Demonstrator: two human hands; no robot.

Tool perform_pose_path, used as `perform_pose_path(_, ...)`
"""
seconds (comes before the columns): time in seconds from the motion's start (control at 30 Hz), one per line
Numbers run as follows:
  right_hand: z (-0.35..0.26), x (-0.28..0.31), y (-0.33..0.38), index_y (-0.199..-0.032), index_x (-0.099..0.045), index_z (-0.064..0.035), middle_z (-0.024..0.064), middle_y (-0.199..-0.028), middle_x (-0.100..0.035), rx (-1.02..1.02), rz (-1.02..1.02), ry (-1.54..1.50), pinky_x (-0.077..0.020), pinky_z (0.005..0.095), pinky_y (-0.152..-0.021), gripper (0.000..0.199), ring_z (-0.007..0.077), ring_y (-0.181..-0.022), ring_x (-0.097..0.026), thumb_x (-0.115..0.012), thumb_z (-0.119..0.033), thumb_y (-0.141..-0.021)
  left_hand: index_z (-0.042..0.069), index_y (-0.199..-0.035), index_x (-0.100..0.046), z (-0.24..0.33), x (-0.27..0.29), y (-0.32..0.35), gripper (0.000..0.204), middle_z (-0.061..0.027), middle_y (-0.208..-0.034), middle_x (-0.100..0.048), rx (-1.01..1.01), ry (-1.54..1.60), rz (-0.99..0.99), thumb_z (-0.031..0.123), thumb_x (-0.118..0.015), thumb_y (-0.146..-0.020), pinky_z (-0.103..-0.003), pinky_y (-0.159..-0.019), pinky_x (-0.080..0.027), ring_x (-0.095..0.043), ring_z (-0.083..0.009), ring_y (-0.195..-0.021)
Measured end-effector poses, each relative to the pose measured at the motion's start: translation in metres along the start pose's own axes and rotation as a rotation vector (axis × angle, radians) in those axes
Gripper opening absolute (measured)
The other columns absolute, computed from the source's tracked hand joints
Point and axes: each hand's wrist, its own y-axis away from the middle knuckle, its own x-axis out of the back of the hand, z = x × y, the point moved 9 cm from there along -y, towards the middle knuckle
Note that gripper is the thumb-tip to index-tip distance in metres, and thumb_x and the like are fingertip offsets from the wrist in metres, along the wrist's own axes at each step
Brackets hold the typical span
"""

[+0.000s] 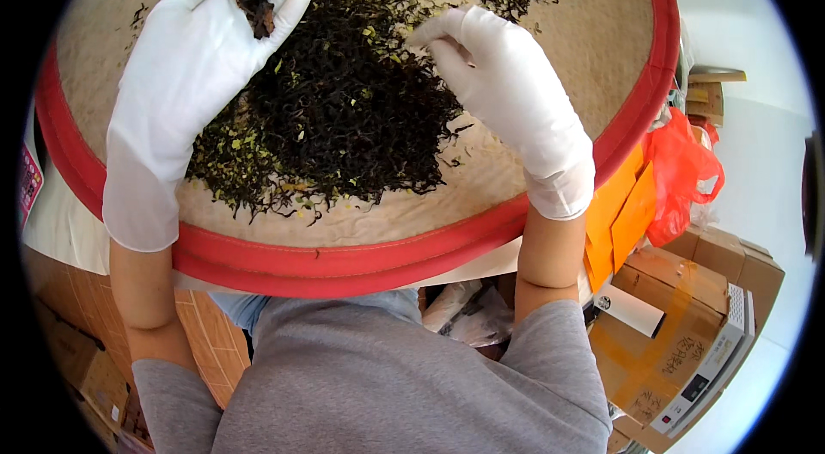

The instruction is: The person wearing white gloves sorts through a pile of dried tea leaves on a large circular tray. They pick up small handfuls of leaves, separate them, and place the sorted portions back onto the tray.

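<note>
Both of my hands wear white gloves. My left hand (193, 50) is turned palm up, its fingers cupped around a small bunch of brown dried leaf bits (255, 7). Lower and to the right, my right hand (507, 84) hovers over the edge of the heap with thumb and fingertips pinched together; whatever is between them is too small to make out. Between and beyond the hands spreads a heap of dark, twisted dried leaves (344, 119), like loose tea, mixed with small yellow-green flakes (249, 166).
The heap lies on a large round beige tray (593, 50) with a red fabric rim (344, 260). Right of it are orange sheets (614, 213), a red plastic bag (683, 170) and cardboard boxes (662, 282). More boxes (90, 368) stand on the wood-look floor (210, 338) at lower left.
</note>
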Motion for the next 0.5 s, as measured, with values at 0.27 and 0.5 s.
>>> perform_pose_path(0.27, -0.058, -0.049, -0.004, -0.127, -0.061, -0.0086, 0.0193, -0.126, -0.059, 0.371, 0.023, 0.085, -0.0507, 0.0433, -0.091, 0.056, 0.0375, -0.106, -0.06, -0.078, -0.025, -0.076, -0.004, -0.145, -0.037, 0.0, 0.002, -0.003, 0.043, -0.0149, -0.142, -0.049, -0.039, 0.037, 0.016, 0.015, -0.032, -0.107, -0.038, -0.109, -0.041, -0.049, -0.0228, -0.129)
perform_pose_path(0.5, -0.033, -0.061, -0.014, -0.117, -0.066, -0.0081, 0.0181, -0.111, -0.062, 0.285, -0.077, -0.095, -0.0523, 0.041, -0.088, 0.04, 0.0353, -0.1, -0.063, -0.073, -0.016, -0.078, -0.004, -0.133, -0.052, -0.005, -0.002, 0.0, 0.039, -0.0145, -0.123, -0.062, -0.123, 0.079, 0.265, 0.016, -0.035, -0.104, -0.039, -0.098, -0.05, -0.062, -0.0261, -0.109)
